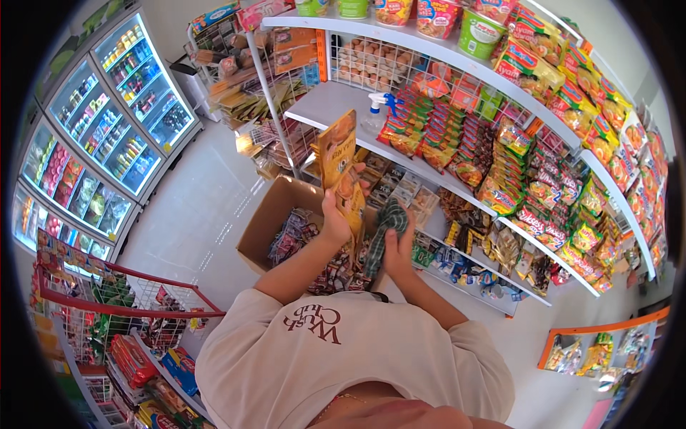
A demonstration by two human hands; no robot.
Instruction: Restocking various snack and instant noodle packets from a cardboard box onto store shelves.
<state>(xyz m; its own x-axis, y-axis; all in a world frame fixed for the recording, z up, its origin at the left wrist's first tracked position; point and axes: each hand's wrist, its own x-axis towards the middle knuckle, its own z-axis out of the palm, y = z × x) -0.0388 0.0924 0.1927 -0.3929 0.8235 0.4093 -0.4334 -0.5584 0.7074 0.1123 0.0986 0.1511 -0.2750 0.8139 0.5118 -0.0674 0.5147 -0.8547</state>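
My left hand (335,221) grips a strip of yellow-orange sachets (338,153), held upright in front of the shelves. A green checked cloth (390,221) is bunched in my right hand (397,252), close beside the lower part of the strip. Below both hands stands an open cardboard box (256,236). Inside it lie many small printed sachets (292,236), partly hidden by my arms. A clear spray bottle with a white and blue head (373,115) stands on the middle shelf (343,107), beyond the strip.
Packs of instant noodles (450,139) line the middle shelf, with cup noodles (437,19) above. Sachets and small boxes (412,190) fill the lower shelf. Egg trays (370,61) sit behind the wire grid. Glass-door refrigerators (107,128) and a red-rimmed wire rack (134,308) are leftward.
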